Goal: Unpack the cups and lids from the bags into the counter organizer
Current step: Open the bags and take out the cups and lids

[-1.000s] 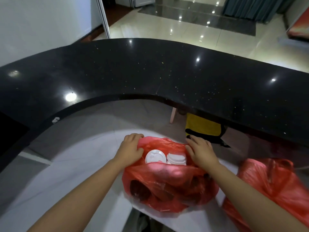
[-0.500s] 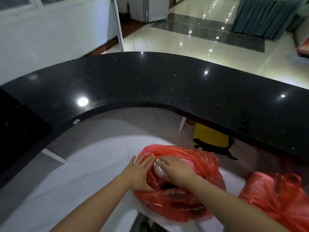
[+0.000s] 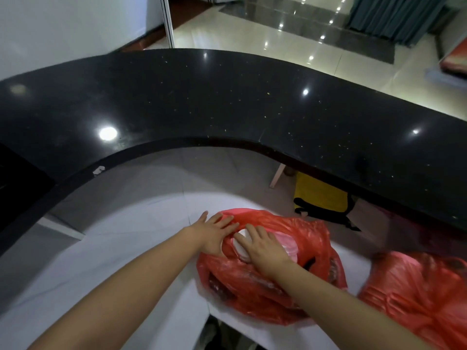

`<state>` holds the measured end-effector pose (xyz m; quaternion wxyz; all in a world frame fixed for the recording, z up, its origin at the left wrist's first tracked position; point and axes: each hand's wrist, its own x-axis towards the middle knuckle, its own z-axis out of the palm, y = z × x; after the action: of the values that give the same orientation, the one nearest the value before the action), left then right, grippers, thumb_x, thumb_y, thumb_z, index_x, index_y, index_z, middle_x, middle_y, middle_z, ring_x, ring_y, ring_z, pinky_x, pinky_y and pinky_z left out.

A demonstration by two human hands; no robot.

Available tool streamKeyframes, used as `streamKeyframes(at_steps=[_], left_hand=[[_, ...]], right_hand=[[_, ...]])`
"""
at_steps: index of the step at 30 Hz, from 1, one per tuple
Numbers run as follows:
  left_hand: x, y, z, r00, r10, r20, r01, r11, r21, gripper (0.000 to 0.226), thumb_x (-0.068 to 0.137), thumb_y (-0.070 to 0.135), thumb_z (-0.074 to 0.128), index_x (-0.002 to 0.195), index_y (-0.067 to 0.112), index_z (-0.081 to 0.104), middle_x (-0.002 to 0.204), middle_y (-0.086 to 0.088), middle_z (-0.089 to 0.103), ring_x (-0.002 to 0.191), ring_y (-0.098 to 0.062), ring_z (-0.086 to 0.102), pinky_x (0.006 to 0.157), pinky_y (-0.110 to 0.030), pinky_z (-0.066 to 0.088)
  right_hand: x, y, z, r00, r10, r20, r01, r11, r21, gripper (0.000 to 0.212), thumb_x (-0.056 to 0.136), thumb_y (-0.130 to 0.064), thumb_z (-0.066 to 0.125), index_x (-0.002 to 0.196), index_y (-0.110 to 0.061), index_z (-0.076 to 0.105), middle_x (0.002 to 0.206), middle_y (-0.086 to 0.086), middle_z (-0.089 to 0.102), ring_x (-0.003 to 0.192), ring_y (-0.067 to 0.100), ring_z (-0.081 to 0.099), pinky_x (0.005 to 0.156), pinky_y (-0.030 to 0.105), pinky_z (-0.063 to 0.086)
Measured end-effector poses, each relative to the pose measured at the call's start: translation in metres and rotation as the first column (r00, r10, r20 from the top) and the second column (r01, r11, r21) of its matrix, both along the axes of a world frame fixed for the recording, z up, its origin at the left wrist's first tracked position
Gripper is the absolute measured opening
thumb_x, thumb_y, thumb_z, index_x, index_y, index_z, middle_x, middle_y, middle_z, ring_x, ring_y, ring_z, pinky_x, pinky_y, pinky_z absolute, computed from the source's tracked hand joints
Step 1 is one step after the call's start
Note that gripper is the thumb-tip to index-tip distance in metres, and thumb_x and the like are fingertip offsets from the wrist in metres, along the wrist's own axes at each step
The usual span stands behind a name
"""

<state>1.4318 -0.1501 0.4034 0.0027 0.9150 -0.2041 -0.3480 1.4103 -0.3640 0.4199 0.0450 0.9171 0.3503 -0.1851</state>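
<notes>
White counter [image 3: 126,248], red bag [image 3: 316,248], white lids [image 3: 240,245] inside

It looked like a shop or reception area: a long curved black speckled stone counter [image 3: 227,102] wrapped round a lower white work surface [image 3: 121,248], with a glossy cream tiled floor [image 3: 252,34] and teal pleated curtains [image 3: 394,16] beyond.

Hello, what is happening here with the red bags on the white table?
A person is unpacking a red plastic bag on the white table. The left hand rests flat on the bag's rim, fingers straight. The right hand reaches into the opening, fingers over a white lid. Nothing is out yet. A second red bag waits to the right.
</notes>
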Motion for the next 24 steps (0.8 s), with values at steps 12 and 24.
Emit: streamKeyframes(at_steps=[12, 24], left_hand=[[0.005, -0.001, -0.017, 0.997, 0.025, -0.074, -0.026, 0.999, -0.019, 0.113, 0.075, 0.083, 0.052, 0.157, 0.04, -0.012, 0.164, 0.006, -0.028, 0.15, -0.024, -0.03, 0.119, -0.062, -0.013], [-0.01, -0.001, 0.003, 0.993, 0.06, 0.1, -0.045, 0.988, -0.146, 0.116, 0.07, 0.087, 0.054, 0.159, 0.034, 0.002, 0.168, -0.002, -0.004, 0.154, -0.027, -0.009, 0.122, -0.059, -0.004]], right_hand=[[0.005, 0.004, -0.012, 0.996, -0.076, -0.043, 0.074, 0.997, -0.033, 0.075, 0.096, -0.027, 0.056, 0.154, -0.043, 0.01, 0.159, 0.021, 0.009, 0.123, 0.045, 0.046, 0.105, 0.052, 0.033], [-0.005, -0.003, 0.023, 0.972, -0.234, -0.017, 0.234, 0.969, 0.083, 0.092, 0.081, -0.051, 0.073, 0.151, -0.05, 0.013, 0.15, 0.012, 0.022, 0.112, 0.04, 0.05, 0.097, 0.047, 0.034]])
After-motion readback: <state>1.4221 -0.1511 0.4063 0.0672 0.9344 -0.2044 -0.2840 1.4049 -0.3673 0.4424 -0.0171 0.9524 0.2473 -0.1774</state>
